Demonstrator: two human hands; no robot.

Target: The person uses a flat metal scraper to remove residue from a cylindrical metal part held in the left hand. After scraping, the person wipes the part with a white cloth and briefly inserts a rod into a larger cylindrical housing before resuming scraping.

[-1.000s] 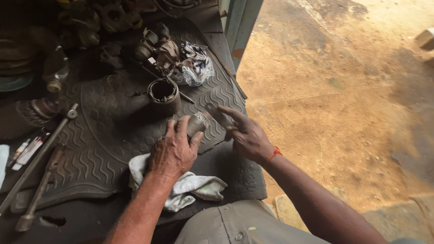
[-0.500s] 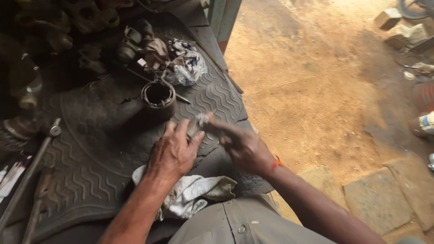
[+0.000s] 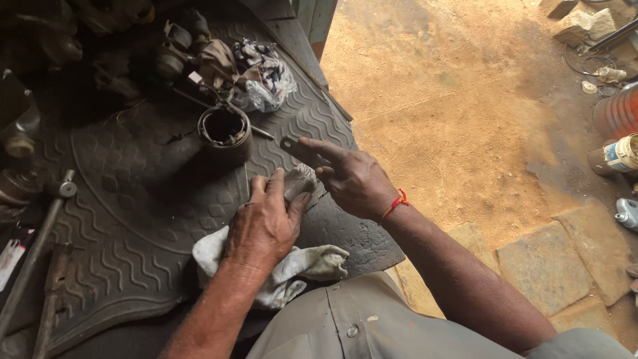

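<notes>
Far out from my left fingers, at the edge of the tabletop (image 3: 40, 166), a long metal bar (image 3: 36, 256) lies slanted on the ribbed rubber mat (image 3: 146, 219). My left hand (image 3: 264, 223) rests over a whitish rag (image 3: 292, 269), and its fingers (image 3: 276, 183) are closed around a small grey metal sleeve (image 3: 300, 181), which sits right at my fingertips on the mat. A second ago the sleeve showed as a clear short cylinder; now my grip covers most of it. Just beyond my left fingers stands an open, dark round housing (image 3: 224, 133), with a thin rod (image 3: 256, 129) beside it, and further off a crumpled plastic bag (image 3: 266, 83) among greasy parts.

My right hand (image 3: 355, 183) has lifted slightly since half a second ago, when it was a blur at the sleeve. Its forefinger (image 3: 316, 147) now points out straight, with a dark flat strip (image 3: 296, 149) lying along it; the other fingers are curled in, and I cannot tell how firmly the strip is held. A red thread (image 3: 393, 205) circles that wrist. Right of my fingers the tabletop ends at bare orange earth (image 3: 452, 100), with stone slabs (image 3: 551, 266) and cans (image 3: 618, 153) well apart.
</notes>
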